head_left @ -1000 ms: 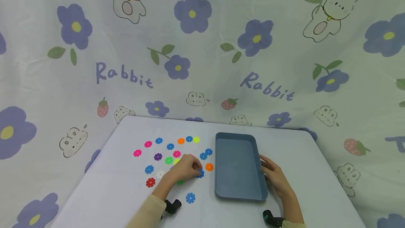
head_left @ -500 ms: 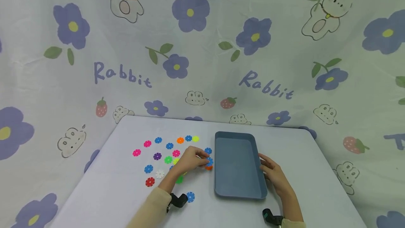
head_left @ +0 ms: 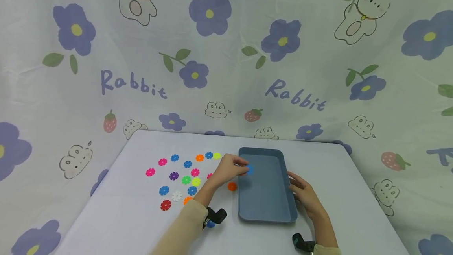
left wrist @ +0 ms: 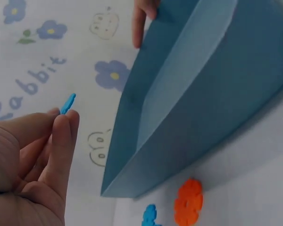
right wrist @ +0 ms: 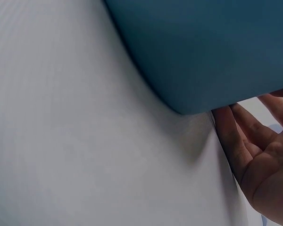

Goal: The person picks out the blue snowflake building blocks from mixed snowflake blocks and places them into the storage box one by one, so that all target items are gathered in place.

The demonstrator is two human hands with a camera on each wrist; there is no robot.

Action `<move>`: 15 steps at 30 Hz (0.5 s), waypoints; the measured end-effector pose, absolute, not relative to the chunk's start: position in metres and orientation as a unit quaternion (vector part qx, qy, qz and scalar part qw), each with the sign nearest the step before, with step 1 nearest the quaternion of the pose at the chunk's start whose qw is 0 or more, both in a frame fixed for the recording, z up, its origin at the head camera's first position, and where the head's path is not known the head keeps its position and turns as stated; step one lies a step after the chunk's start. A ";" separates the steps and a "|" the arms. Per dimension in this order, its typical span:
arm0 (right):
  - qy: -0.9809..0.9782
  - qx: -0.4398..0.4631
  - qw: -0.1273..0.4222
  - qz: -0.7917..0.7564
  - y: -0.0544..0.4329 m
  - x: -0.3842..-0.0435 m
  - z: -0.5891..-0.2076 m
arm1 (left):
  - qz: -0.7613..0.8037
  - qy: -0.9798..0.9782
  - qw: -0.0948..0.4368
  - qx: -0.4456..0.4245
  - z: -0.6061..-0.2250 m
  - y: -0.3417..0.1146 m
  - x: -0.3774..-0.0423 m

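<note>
My left hand (head_left: pixel 226 169) pinches a blue snowflake disc (head_left: pixel 249 169) between thumb and fingers, over the left side of the grey-blue tray (head_left: pixel 267 200). In the left wrist view the disc (left wrist: pixel 68 103) is seen nearly edge-on, sticking out past the fingertips. My right hand (head_left: pixel 307 196) rests against the tray's right outer side, fingers fairly straight. The right wrist view shows that hand's fingers (right wrist: pixel 231 134) touching the tray wall (right wrist: pixel 212 61). Flat on the table near the tray's left wall lies an orange disc (head_left: pixel 231 186).
Several loose snowflake discs are spread left of the tray, among them a red one (head_left: pixel 165 205), a purple one (head_left: pixel 174 176) and a white one (head_left: pixel 177 196). My left wrist partly covers a blue one (head_left: pixel 210 224). A patterned curtain (head_left: pixel 219 58) hangs behind the white table (head_left: pixel 116 223).
My left hand has picked the blue disc up off the table and carried it right, past the orange disc and over the tray's left rim. The right hand stays against the tray.
</note>
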State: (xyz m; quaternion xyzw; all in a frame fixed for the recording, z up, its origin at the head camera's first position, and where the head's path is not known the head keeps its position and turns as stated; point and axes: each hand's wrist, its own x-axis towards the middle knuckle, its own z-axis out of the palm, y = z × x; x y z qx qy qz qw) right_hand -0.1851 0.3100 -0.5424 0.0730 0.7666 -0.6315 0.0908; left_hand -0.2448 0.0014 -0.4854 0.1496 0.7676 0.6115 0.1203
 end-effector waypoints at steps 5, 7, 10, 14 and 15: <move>0.766 0.079 0.086 -0.632 0.311 -0.187 -0.546 | 0.630 0.750 0.122 0.161 -0.488 0.015 -0.255; 0.767 0.079 0.086 -0.631 0.311 -0.188 -0.546 | 0.642 0.740 0.128 0.156 -0.489 0.021 -0.258; 0.768 0.082 0.085 -0.630 0.311 -0.188 -0.547 | 0.661 0.724 0.138 0.144 -0.488 0.029 -0.264; 0.768 0.084 0.084 -0.629 0.311 -0.188 -0.548 | 0.677 0.710 0.151 0.123 -0.488 0.041 -0.270; 0.768 0.085 0.084 -0.629 0.311 -0.188 -0.548 | 0.681 0.706 0.155 0.117 -0.488 0.043 -0.272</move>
